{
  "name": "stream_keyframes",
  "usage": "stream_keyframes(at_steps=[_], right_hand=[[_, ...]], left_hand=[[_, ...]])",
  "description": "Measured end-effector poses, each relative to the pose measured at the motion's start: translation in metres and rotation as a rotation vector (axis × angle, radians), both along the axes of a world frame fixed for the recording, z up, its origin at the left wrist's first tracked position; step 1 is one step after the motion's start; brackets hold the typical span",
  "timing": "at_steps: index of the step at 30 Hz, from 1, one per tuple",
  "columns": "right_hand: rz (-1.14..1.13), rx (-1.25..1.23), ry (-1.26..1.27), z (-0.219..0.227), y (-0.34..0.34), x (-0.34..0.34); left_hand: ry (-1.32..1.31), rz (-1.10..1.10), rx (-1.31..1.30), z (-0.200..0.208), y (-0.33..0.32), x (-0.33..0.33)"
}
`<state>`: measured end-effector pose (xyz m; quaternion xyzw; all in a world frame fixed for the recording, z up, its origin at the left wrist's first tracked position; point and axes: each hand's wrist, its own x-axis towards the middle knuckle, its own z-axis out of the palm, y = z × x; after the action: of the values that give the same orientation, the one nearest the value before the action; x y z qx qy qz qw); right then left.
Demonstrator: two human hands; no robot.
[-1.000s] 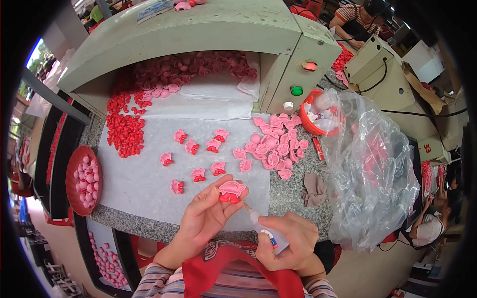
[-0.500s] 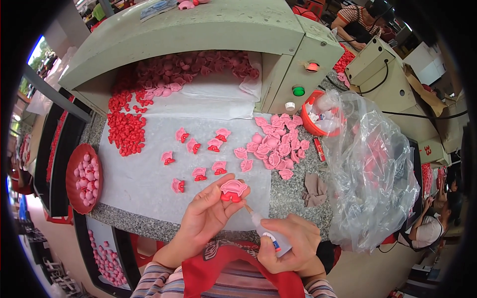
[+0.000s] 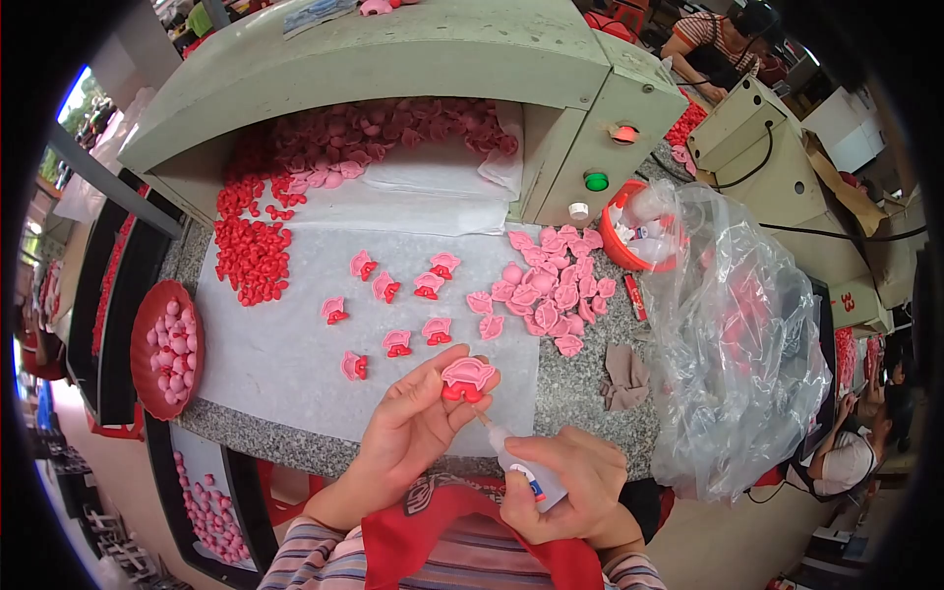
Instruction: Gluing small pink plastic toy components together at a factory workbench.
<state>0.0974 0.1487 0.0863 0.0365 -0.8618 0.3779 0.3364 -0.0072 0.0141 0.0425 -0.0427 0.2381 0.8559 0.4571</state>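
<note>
"What stands largest in front of me?"

"The pale green machine (image 3: 393,61) at the far side, its wide opening facing you. Next comes the white sheet (image 3: 295,383), spread over the speckled worktop (image 3: 590,403) between you and the machine."

"And after those?"

"To your right lies the crumpled clear plastic bag (image 3: 728,393). The red dish (image 3: 141,383), with pink balls in it, is at your left, just beside the sheet. A heap of pink pieces (image 3: 551,295) straddles the sheet's right edge, and an orange-red bowl (image 3: 608,231) stands farther off, to its right."

"What are my hands doing?"

"Your left hand (image 3: 408,418) pinches one piece between thumb and fingers. Your right hand (image 3: 570,482) is wrapped around a white squeeze bottle (image 3: 505,458), its thin nozzle pointing up and left, close to that piece. I cannot tell whether the tip touches it."

"The small things?"

"A brown cloth (image 3: 626,377) lies right of the sheet. The pink-and-red piece (image 3: 464,379) you hold is above the sheet's near part. Eight similar pieces (image 3: 397,342) lie beyond it, apart from one another. Smallest are the red parts (image 3: 253,261), heaped at the far left."
</note>
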Motion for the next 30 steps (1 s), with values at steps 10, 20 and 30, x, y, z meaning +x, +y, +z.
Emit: stream_keyframes(at_steps=[10, 20, 30], right_hand=[[-0.002, -0.002, -0.005, 0.0001, -0.0001, 0.0001], [-0.005, 0.003, 0.002, 0.0018, 0.0012, 0.0005], [0.004, 0.014, 0.020, 0.0021, -0.0018, -0.0007]], left_hand=[[0.012, 0.007, -0.006, -0.0011, 0.0001, 0.0005], [-0.010, 0.005, -0.053, 0.0004, 0.0012, 0.0005], [0.039, -0.027, -0.031, -0.0004, 0.0001, 0.0028]])
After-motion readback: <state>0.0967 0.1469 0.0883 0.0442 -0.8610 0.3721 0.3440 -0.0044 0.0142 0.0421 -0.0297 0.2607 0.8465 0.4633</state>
